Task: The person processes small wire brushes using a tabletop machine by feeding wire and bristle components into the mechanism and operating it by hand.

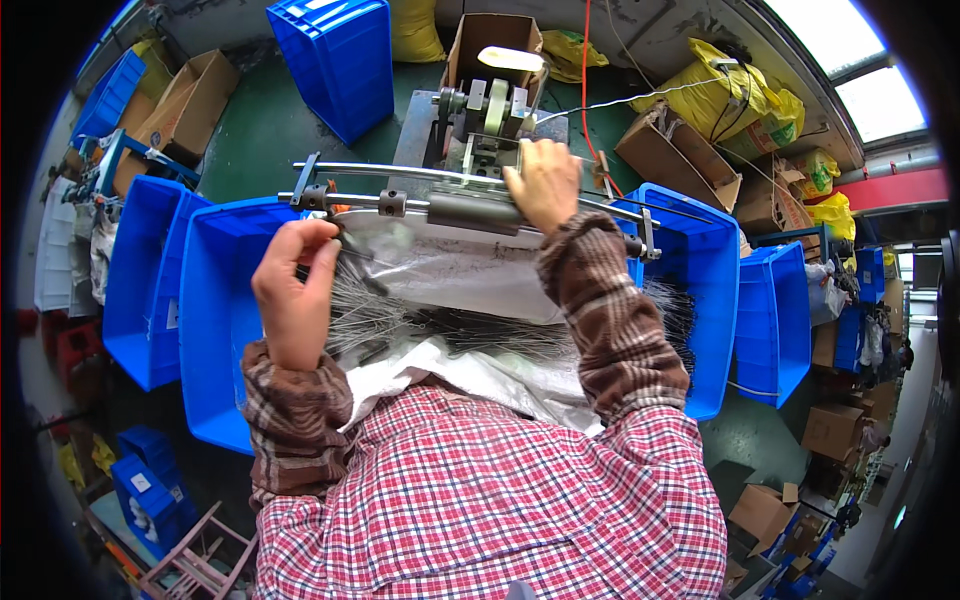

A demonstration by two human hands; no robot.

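Observation:
My left hand is closed in a pinch beside the left end of a bench machine's metal rods. Whatever lies between thumb and finger is too small to make out; a dark blurred part hangs just right of the fingertips. My right hand rests with fingers stretched over the rods, by the right end of a dark cylinder. Below both hands, many thin metal wires lie in a bundle, partly covered by a clear plastic sheet. White cloth spreads across my lap.
Large blue bins stand on both sides, a left one and a right one close to my arms. Behind the rods sits the machine's body. Cardboard boxes and yellow sacks line the wall. A red cable hangs down.

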